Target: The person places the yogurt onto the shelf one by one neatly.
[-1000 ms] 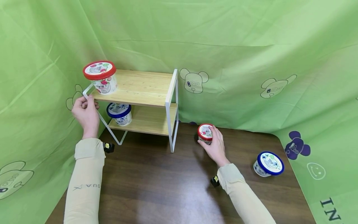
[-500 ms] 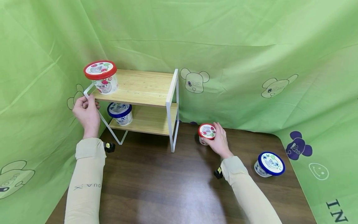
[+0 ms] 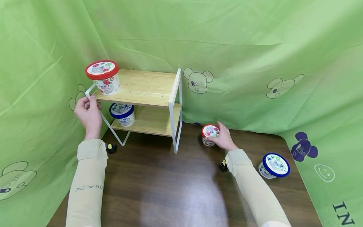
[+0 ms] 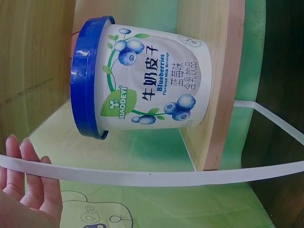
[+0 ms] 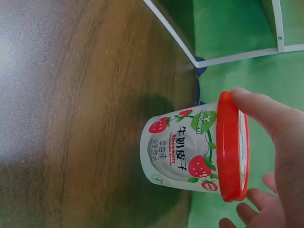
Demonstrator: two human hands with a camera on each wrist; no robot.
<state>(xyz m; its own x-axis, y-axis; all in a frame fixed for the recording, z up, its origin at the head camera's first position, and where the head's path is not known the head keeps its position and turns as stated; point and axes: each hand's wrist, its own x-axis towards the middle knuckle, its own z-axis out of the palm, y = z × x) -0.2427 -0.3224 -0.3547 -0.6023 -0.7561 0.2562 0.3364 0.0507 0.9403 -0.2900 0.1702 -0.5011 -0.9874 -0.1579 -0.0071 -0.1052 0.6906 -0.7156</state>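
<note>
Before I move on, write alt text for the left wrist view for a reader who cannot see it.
A white blueberry-printed cup with a blue lid stands on a wooden shelf, appearing sideways in the picture. At lower left, the left hand holds the shelf's white frame; green cloth shows behind.

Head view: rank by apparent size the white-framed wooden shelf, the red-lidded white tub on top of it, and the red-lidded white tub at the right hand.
1. White-framed wooden shelf
2. Upper red-lidded white tub
3. Lower red-lidded white tub, partly covered by the right hand
Nearness may explain the tubs' difference.
</note>
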